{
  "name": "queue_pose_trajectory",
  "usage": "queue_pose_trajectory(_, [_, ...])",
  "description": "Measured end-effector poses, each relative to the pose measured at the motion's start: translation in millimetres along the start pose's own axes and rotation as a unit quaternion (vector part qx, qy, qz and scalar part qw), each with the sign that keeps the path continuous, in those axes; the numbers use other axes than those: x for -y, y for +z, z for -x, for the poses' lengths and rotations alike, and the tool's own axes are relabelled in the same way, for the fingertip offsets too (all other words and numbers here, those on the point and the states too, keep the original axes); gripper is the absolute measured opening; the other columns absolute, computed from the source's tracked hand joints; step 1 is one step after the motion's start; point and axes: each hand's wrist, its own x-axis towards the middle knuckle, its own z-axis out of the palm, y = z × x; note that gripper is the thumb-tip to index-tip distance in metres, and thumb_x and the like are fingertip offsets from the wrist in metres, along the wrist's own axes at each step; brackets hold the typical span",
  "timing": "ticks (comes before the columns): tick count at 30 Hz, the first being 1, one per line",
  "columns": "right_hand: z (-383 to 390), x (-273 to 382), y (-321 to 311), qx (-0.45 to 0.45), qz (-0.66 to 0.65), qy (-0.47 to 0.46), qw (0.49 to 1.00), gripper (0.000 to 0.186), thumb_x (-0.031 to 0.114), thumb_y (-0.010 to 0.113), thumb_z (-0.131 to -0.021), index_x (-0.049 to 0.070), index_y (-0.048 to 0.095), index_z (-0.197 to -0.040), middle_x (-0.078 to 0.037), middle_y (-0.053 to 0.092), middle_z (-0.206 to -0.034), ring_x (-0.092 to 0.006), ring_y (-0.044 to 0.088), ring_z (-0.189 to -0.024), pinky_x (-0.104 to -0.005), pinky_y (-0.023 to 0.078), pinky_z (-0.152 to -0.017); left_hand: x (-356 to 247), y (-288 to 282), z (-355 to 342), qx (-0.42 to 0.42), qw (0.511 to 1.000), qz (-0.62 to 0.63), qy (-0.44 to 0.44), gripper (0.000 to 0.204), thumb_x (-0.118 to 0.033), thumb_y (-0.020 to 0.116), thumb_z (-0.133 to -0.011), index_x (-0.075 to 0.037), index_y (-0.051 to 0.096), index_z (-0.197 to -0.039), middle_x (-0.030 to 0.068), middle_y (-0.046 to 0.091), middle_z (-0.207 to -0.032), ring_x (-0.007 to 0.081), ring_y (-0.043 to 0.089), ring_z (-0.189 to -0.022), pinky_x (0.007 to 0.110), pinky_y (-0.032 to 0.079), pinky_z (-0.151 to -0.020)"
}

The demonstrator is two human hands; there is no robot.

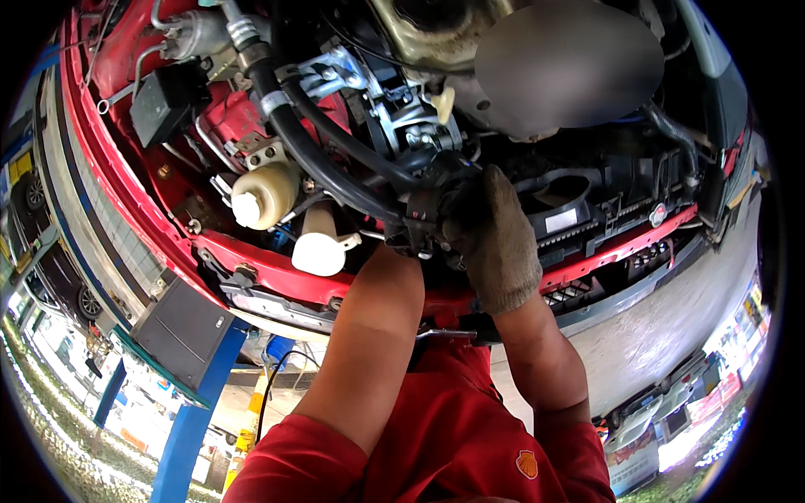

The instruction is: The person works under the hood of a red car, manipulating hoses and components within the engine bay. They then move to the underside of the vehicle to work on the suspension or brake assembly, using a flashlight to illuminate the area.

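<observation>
My left forearm [373,323] reaches over the red front panel [285,270] and down below a thick black hose [323,163]. The left hand itself is hidden among dark engine parts, so its fingers do not show. My right hand [499,243], in a grey work glove, is beside the lower end of that hose. Its fingers curl toward a dark part whose kind I cannot make out; their tips are lost in shadow. Close to the left forearm stand a white plastic filler neck [320,250] and a cream fluid reservoir [267,197] with a white cap.
A radiator with a black fan shroud [558,201] runs along the right. A black box [163,107] sits at the far left of the engine bay. Bright metal brackets [394,105] lie farther in. Below the front panel is a metal tool handle [447,334]. A blurred oval hides part of the engine.
</observation>
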Motion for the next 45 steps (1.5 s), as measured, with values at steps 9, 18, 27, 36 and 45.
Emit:
queue_pose_trajectory(9, [-42, 45, 10, -0.034, -0.299, 0.278, 0.912, 0.036, 0.039, 0.061, -0.106, 0.005, 0.067, -0.112, -0.001, 0.067, -0.090, -0.0104, 0.059, -0.067, -0.0266, 0.047, -0.061, 1, 12, 15, -0.011, 1.000, -0.008, -0.024, 0.054, -0.036, 0.067, -0.095, -0.015, 0.065, -0.144, 0.0128, 0.064, -0.146, 0.0297, 0.061, -0.132, 0.048, 0.055, -0.104])
queue_pose_trajectory(18, [-56, 65, 16, -0.060, -0.235, 0.198, 0.950, 0.027, 0.023, 0.064, -0.102, 0.000, 0.069, -0.115, -0.002, 0.067, -0.098, -0.0095, 0.056, -0.089, -0.0272, 0.049, -0.078, 3, 18, 12, -0.023, 0.999, -0.005, -0.030, 0.053, -0.035, 0.067, -0.095, -0.015, 0.065, -0.144, 0.0124, 0.064, -0.146, 0.0294, 0.061, -0.133, 0.048, 0.055, -0.105])
queue_pose_trajectory(27, [-59, 62, -24, -0.099, -0.010, 0.060, 0.993, 0.031, 0.015, 0.069, -0.095, 0.001, 0.060, -0.121, -0.010, 0.062, -0.108, -0.0244, 0.056, -0.099, -0.0376, 0.046, -0.086, 3, 27, -2, -0.017, 0.999, -0.019, -0.025, 0.052, -0.033, 0.067, -0.095, -0.015, 0.065, -0.144, 0.0120, 0.064, -0.147, 0.0291, 0.061, -0.134, 0.047, 0.055, -0.105])
queue_pose_trajectory(36, [-53, 104, -2, 0.010, -0.168, 0.101, 0.981, 0.013, 0.014, 0.066, -0.098, 0.002, 0.063, -0.096, -0.002, 0.060, -0.079, -0.0090, 0.052, -0.072, -0.0284, 0.045, -0.063, 9, 19, 1, -0.016, 0.999, -0.023, -0.039, 0.051, -0.031, 0.066, -0.096, -0.015, 0.065, -0.145, 0.0116, 0.064, -0.148, 0.0288, 0.061, -0.135, 0.047, 0.055, -0.105])
queue_pose_trajectory(45, [-53, 120, -13, 0.003, -0.151, 0.103, 0.983, 0.010, 0.012, 0.064, -0.096, 0.002, 0.062, -0.094, -0.002, 0.057, -0.077, -0.0089, 0.049, -0.069, -0.0283, 0.044, -0.062, 10, 15, 4, -0.026, 0.999, -0.023, -0.042, 0.051, -0.030, 0.066, -0.096, -0.015, 0.065, -0.145, 0.0112, 0.064, -0.149, 0.0285, 0.061, -0.136, 0.047, 0.055, -0.105])
